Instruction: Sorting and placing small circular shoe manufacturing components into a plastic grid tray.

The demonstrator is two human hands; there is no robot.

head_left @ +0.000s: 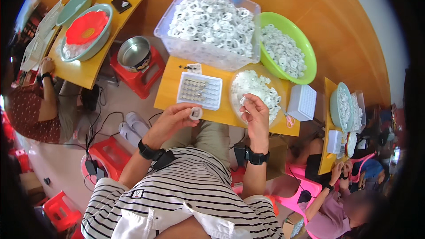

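Note:
My left hand (pixel 175 118) is closed on a round white plastic piece (pixel 195 113), pinched by its edge at the near side of the yellow table (pixel 166 93). To the right, my right hand (pixel 256 111) pinches a small white plastic part (pixel 243 100) between thumb and fingers. That hand is over the near part of a clear round dish (pixel 233 102) heaped with small white parts (pixel 253 84). Just beyond my left hand lies a white tray (pixel 214 93) with rows of small silvery discs (pixel 192 86). Small dark pieces (pixel 188 67) rest behind the tray.
A clear bin (pixel 208 55) of white rings and a green basin (pixel 305 57) of white parts stand behind. A white box (pixel 302 102) and pink-handled scissors (pixel 290 121) are at right. A red stool (pixel 141 84) holds a metal pot (pixel 134 53). People sit at both side tables.

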